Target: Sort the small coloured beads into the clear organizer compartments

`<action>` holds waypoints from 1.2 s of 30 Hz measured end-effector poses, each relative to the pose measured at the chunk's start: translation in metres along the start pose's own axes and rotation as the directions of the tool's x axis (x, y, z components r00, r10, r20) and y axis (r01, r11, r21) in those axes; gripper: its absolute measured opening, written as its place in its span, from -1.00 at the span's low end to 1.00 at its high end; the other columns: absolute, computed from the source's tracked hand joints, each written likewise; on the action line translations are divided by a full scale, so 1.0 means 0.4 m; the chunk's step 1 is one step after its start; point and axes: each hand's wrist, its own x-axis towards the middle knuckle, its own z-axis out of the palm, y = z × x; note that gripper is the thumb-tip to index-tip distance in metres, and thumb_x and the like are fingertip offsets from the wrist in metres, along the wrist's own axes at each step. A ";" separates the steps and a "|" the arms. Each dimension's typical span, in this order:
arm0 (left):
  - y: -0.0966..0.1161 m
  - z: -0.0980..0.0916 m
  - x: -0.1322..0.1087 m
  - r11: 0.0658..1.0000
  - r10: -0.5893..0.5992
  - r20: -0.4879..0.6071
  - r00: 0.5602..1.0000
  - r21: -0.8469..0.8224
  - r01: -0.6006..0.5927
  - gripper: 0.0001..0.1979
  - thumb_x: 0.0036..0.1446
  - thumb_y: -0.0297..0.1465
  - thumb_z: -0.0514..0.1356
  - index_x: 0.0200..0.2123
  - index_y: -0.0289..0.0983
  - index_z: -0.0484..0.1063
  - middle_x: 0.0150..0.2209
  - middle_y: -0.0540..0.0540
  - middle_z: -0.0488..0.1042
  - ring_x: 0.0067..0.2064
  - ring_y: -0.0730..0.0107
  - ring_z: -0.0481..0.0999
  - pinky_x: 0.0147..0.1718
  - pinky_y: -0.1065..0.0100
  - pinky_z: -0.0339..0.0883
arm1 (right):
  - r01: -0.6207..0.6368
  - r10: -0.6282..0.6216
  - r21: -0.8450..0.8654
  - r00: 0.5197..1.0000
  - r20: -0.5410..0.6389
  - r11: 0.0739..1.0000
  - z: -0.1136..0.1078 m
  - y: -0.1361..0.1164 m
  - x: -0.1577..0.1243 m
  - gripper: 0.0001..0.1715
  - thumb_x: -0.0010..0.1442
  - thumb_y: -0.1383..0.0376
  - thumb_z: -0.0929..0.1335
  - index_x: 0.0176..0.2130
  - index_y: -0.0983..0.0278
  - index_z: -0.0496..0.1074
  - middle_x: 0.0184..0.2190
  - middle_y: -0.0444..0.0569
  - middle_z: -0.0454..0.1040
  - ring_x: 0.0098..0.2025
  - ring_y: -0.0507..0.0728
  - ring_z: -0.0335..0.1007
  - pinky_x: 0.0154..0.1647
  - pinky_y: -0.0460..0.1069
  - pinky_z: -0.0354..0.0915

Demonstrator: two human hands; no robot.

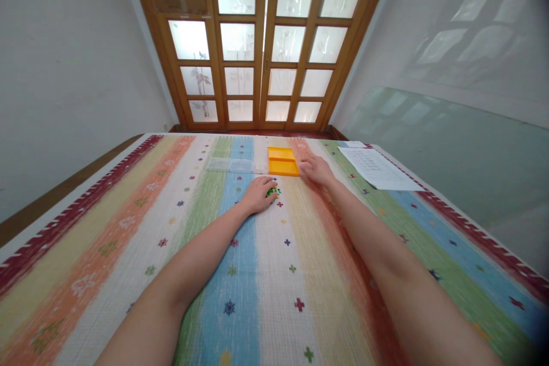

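Observation:
My left hand [258,194] rests on the striped tablecloth, its fingers curled around a little heap of small green and yellow pieces [271,191]. The pieces show between thumb and fingers; they are too small to tell their kind. Just beyond lies a shallow yellow-orange plastic box [283,167], with a ridge dividing it into a far and a near part. Close to the box's right edge is my right hand [316,169], fingers loosely bent and apart, holding nothing that I can see. Whether its fingertips touch the box I cannot tell.
A clear plastic lid or tray [229,165] lies flat left of the yellow box. Printed paper sheets [377,168] are at the far right of the table. The tablecloth [229,274] reaches toward wooden glass-paned doors [261,46]; a glass panel [446,148] stands along the right wall.

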 end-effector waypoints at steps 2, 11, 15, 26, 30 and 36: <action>0.003 -0.003 0.000 1.000 0.004 -0.007 1.000 0.000 -0.004 -0.62 0.38 -0.22 0.16 0.17 -0.20 0.51 0.29 -0.22 0.44 0.32 0.11 0.38 0.37 0.02 0.19 | 0.057 -0.056 -0.002 0.992 0.115 0.998 -0.021 0.032 -0.029 -0.47 0.25 0.15 0.42 0.17 0.22 0.55 0.19 0.15 0.52 0.22 0.34 0.39 0.29 0.22 0.26; 0.014 -0.013 0.005 0.998 -0.004 -0.053 0.999 -0.069 0.001 -0.64 0.38 -0.28 0.15 0.16 -0.22 0.52 0.23 -0.21 0.49 0.28 0.12 0.41 0.36 0.01 0.21 | 0.152 -0.153 0.027 0.987 0.051 0.988 -0.058 0.093 -0.112 -0.35 0.26 0.04 0.43 0.27 0.19 0.45 0.14 0.19 0.46 0.17 0.35 0.40 0.25 0.23 0.31; 0.016 -0.019 0.010 0.991 -0.036 -0.104 0.994 -0.135 0.022 -0.60 0.35 -0.32 0.17 0.21 -0.20 0.47 0.21 -0.20 0.50 0.27 0.10 0.42 0.33 -0.01 0.25 | 0.248 -0.243 0.111 0.968 -0.057 0.963 -0.067 0.019 -0.097 -0.38 0.30 0.02 0.40 0.27 0.15 0.43 0.13 0.15 0.44 0.18 0.35 0.39 0.25 0.26 0.32; -0.011 -0.032 0.019 0.907 -0.201 -0.299 0.933 -0.417 0.062 -0.24 0.25 -0.22 0.31 0.44 -0.19 0.16 0.36 -0.28 0.32 0.32 0.04 0.38 0.32 -0.01 0.25 | 0.530 -0.521 0.265 0.847 -0.108 0.806 0.004 -0.285 -0.121 -0.47 0.37 0.17 0.35 0.28 0.16 0.38 0.21 0.13 0.42 0.25 0.33 0.34 0.27 0.28 0.33; -0.005 -0.034 0.021 0.890 -0.248 -0.312 0.917 -0.448 0.088 -0.27 0.20 -0.19 0.35 0.39 -0.17 0.27 0.30 -0.26 0.41 0.25 0.04 0.45 0.28 0.00 0.28 | 0.528 -0.522 0.281 0.847 -0.104 0.801 0.018 -0.295 -0.140 -0.54 0.43 0.18 0.28 0.25 0.18 0.40 0.16 0.13 0.48 0.20 0.30 0.40 0.24 0.24 0.35; 0.011 -0.015 0.020 0.882 -0.175 -0.293 0.940 -0.472 0.017 -0.19 0.13 -0.27 0.40 0.41 -0.16 0.21 0.15 -0.24 0.49 0.08 0.14 0.54 0.18 0.02 0.38 | 0.349 -0.317 0.267 0.935 -0.155 0.898 0.007 -0.271 -0.142 -0.53 0.50 0.11 0.15 0.06 0.23 0.52 -0.10 0.10 0.61 -0.07 0.26 0.53 0.01 0.14 0.42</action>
